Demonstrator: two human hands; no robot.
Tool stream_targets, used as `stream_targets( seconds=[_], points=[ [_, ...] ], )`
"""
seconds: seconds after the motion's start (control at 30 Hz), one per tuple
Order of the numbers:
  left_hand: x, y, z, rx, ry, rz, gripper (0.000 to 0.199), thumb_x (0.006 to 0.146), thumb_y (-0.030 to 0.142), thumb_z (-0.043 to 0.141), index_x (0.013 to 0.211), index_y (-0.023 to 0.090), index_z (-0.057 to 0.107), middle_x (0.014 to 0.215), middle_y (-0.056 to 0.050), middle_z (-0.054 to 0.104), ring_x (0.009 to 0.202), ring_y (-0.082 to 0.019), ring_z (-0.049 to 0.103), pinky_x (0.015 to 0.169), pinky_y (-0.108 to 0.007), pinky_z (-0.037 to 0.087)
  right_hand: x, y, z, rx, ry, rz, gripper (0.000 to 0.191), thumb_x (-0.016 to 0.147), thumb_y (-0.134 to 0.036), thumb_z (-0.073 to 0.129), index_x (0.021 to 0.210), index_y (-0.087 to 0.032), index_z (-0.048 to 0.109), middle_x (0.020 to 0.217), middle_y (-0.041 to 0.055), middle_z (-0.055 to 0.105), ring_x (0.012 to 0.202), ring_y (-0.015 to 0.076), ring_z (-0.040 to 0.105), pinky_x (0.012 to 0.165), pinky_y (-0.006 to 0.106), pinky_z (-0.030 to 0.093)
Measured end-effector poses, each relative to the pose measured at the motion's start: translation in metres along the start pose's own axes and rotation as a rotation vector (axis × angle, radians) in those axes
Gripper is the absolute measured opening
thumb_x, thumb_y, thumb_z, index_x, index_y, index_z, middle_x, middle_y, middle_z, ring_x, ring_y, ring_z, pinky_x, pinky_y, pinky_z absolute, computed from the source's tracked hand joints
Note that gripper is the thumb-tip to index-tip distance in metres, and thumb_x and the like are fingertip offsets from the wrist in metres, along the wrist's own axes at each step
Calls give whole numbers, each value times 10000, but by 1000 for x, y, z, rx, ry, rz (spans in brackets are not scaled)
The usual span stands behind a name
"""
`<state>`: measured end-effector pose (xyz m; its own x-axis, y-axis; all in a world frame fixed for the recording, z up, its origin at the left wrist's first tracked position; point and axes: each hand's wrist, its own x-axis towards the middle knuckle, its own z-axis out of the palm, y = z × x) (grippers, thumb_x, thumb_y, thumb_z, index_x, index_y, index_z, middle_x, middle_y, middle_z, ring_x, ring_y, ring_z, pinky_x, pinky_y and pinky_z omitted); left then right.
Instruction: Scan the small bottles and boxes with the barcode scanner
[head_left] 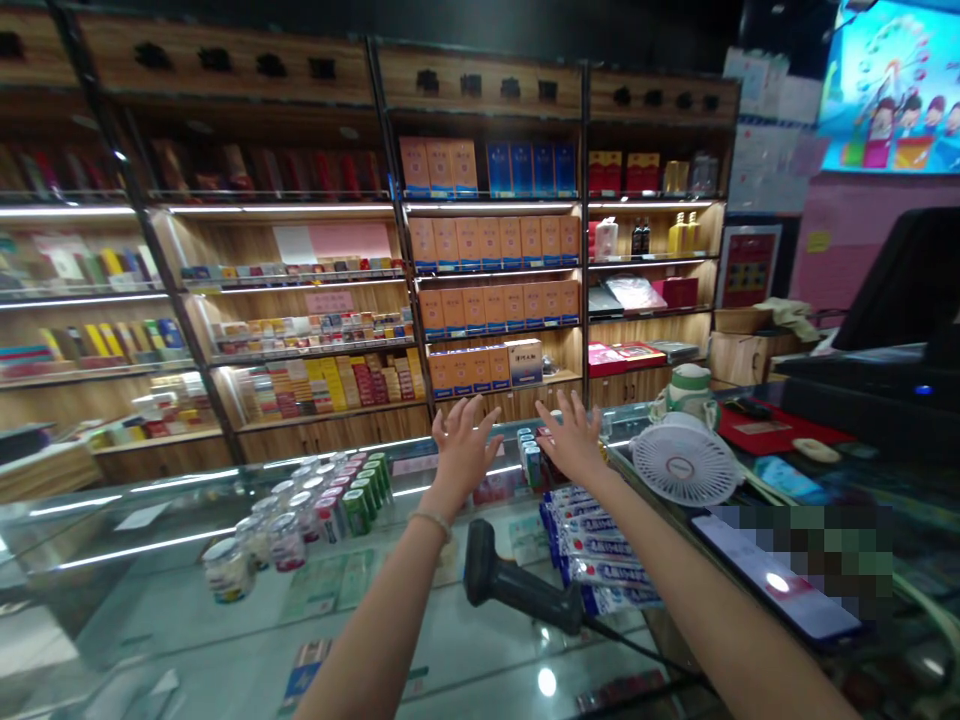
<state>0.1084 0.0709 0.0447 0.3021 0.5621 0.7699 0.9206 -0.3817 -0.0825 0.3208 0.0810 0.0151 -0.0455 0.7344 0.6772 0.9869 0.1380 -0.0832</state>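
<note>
Both my hands reach out over a glass counter (247,640) with nothing in them. My left hand (463,447) is open, fingers spread, above the far part of the glass. Level with it, my right hand (571,437) is open too, close to a small row of green and white packs (531,462). Below my right forearm lie several blue and white wrapped packets (596,545) in a stack. A black barcode scanner (521,585) rests on the glass between my arms. To the left of my left hand stand rows of small tubs and cylinders (322,505).
A white fan (685,462) and a green-white bottle (690,385) stand at the right. Nearer lies a phone (780,580) with a lit screen. A dark monitor (892,290) is at the far right. Shelves of boxed goods (495,240) line the back wall.
</note>
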Motion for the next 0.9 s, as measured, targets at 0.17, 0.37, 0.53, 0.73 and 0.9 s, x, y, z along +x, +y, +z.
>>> stream_targets(
  seconds=[0.17,0.37,0.53,0.73,0.9],
  points=[
    [-1,-5,18,-24,-60,63,403,886,360,642,1287,396,648,1529,-79,468,1419,-343,360,1176,-629,137,-8,1,7,20,-30,-45,600,908,-402,634,1478,-344,454,1661,113,220,1524,356,135,1165,666,103],
    [-3,-7,36,-33,-183,151,368,891,385,637,1251,458,649,1519,-30,476,1427,-325,344,1170,-630,162,-20,5,17,6,-51,-135,538,881,-389,674,1398,-310,547,1649,103,262,1527,342,129,1177,665,67],
    [-5,-8,46,-52,-254,210,406,881,362,654,1273,467,637,1550,-23,437,1430,-331,329,1174,-622,163,-25,8,22,-2,-79,-162,536,849,-403,713,1356,-286,586,1653,97,255,1525,360,130,1178,675,49],
    [-8,-7,53,-93,-312,218,413,885,368,651,1280,485,627,1548,-22,441,1425,-349,327,1147,-641,205,-27,7,24,-4,-95,-176,470,855,-381,702,1306,-276,629,1652,94,254,1523,367,138,1169,693,56],
    [-9,-6,52,-122,-359,233,402,875,366,667,1255,499,645,1551,-11,441,1429,-365,316,1140,-658,193,-27,6,21,19,-79,-156,336,850,-344,712,1177,-267,706,1637,91,298,1522,349,153,1178,667,62]
  ],
)
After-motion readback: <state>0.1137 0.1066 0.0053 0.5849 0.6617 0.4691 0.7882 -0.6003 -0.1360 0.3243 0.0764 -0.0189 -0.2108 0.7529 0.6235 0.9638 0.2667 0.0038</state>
